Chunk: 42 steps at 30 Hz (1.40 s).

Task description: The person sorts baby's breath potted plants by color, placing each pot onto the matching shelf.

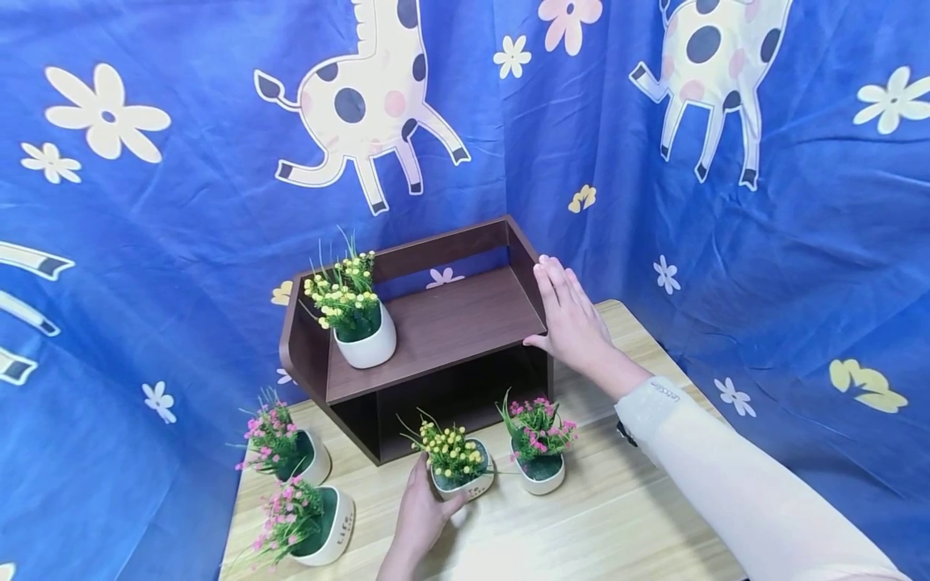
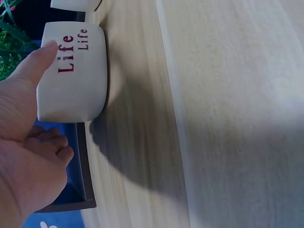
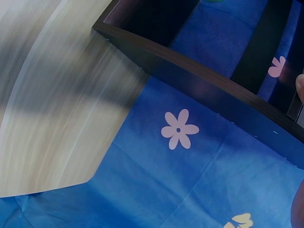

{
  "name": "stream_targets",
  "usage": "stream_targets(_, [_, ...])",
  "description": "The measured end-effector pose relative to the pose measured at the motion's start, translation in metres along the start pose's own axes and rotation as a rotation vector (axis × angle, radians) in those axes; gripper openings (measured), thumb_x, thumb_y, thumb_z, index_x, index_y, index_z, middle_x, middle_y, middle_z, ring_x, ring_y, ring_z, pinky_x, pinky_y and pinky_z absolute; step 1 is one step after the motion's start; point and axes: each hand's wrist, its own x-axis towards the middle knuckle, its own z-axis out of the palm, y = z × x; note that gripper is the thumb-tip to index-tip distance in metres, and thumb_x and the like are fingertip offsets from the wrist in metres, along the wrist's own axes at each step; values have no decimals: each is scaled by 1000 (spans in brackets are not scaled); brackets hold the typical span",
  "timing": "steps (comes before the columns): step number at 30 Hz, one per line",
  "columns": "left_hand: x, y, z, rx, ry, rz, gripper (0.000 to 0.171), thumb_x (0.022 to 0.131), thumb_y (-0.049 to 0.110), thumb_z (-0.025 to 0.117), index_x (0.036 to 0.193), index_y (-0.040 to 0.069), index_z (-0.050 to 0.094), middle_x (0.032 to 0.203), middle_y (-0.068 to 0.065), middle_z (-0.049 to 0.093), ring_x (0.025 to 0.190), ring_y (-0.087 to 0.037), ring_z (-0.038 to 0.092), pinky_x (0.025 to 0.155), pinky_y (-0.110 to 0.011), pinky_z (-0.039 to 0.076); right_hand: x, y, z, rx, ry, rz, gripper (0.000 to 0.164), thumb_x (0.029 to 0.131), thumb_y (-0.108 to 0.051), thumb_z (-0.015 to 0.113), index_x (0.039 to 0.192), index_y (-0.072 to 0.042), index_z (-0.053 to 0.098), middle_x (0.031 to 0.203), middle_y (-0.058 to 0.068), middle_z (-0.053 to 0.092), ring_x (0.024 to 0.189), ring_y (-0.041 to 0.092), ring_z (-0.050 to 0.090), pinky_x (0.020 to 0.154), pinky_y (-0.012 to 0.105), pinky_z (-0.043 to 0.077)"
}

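Observation:
My left hand [image 1: 423, 512] holds a white pot of yellow artificial flowers [image 1: 456, 458] on the table before the shelf. In the left wrist view its thumb lies on the front of the pot [image 2: 73, 78], beside red "Life" lettering; the other fingers are at the pot's side, partly hidden. My right hand [image 1: 576, 323] rests against the right side panel of a dark brown two-level desk shelf [image 1: 465, 311]. Its fingers are extended along the panel and the thumb is near the upper board's front edge. Only bits of that hand [image 3: 298, 209] enter the right wrist view.
Another yellow-flowered pot [image 1: 366, 343] stands at the left of the upper board. Pink-flowered pots stand on the wooden table [image 1: 617, 516]: one right of my left hand [image 1: 541, 476], two at the left [image 1: 314, 460] [image 1: 336, 528]. A blue patterned curtain [image 1: 182, 242] surrounds the table.

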Motion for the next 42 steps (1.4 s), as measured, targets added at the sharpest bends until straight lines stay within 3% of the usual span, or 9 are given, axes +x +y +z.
stream_targets(9, [2,2,7,-34,8,15,105,70,40,89,149,-5,37,153,-29,42,138,-48,47,117,-58,37,-1,-1,0,-9,1,-3,140,60,-59,91,161,-5,9,170,13,11,159,29,12,131,43,14])
stream_targets(24, [2,1,8,-17,-6,-1,106,72,41,87,151,-6,34,148,-30,47,133,-48,52,114,-58,41,-1,-2,-2,-14,-19,4,140,62,-60,90,161,-6,7,171,13,9,159,28,11,132,42,12])
stream_targets(30, [3,0,8,-52,-12,-33,108,71,42,87,153,-1,32,150,-28,47,134,-46,52,115,-58,40,0,-1,0,-13,-6,-1,142,61,-59,91,161,-7,6,171,13,8,159,28,10,132,42,12])
stream_targets(42, [5,1,9,-68,-3,-27,104,69,43,89,150,1,38,146,-25,53,131,-45,55,113,-59,42,-1,0,-1,-9,-8,5,142,61,-59,91,162,-7,5,171,12,8,159,27,10,132,40,8])
